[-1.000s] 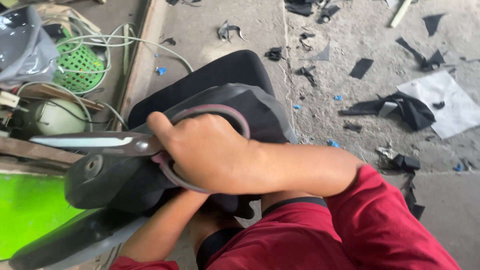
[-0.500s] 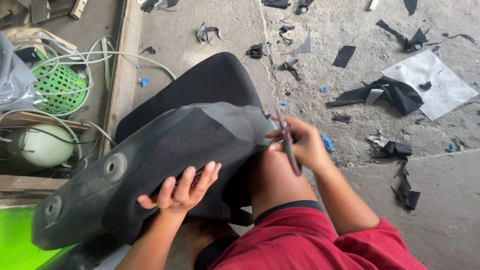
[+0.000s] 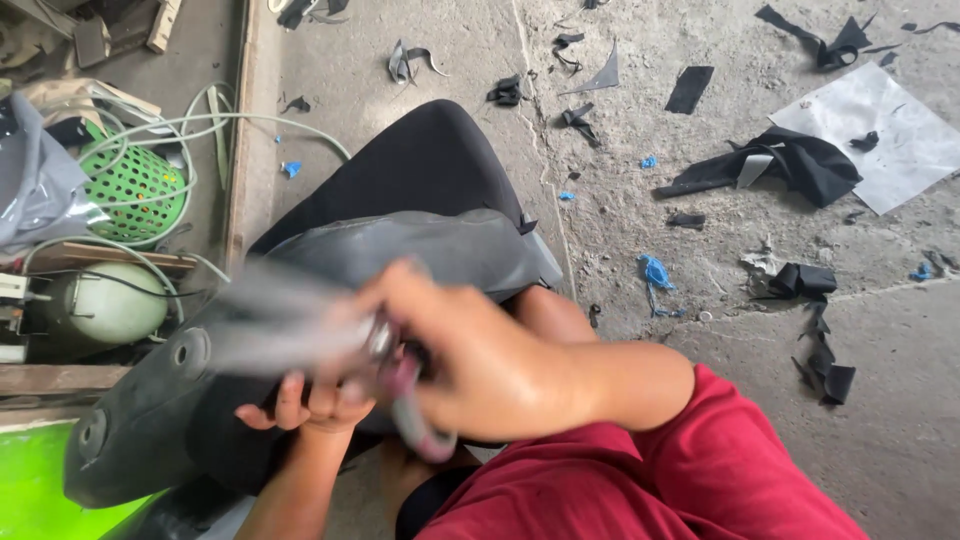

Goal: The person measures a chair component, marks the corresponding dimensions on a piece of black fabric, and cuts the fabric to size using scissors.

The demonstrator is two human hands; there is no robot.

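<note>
A long black seat-shaped part (image 3: 430,250), covered in dark grey sheet material, lies across my lap. My right hand (image 3: 470,350) is closed around the handles of a pair of scissors (image 3: 400,390); their blades are motion-blurred and point left over the part. My left hand (image 3: 310,405) presses on the cover from below, fingers spread, just under the scissors. My red sleeve (image 3: 680,470) fills the lower right.
Black offcuts (image 3: 790,165) and blue scraps (image 3: 655,272) litter the concrete floor on the right, beside a grey sheet (image 3: 880,130). At left are a green basket (image 3: 135,190), pale hoses (image 3: 215,125), a pale round tank (image 3: 105,305) and a bright green surface (image 3: 35,480).
My right hand has swung the scissors from the part's right edge back left across it. My left hand stays under the cover.
</note>
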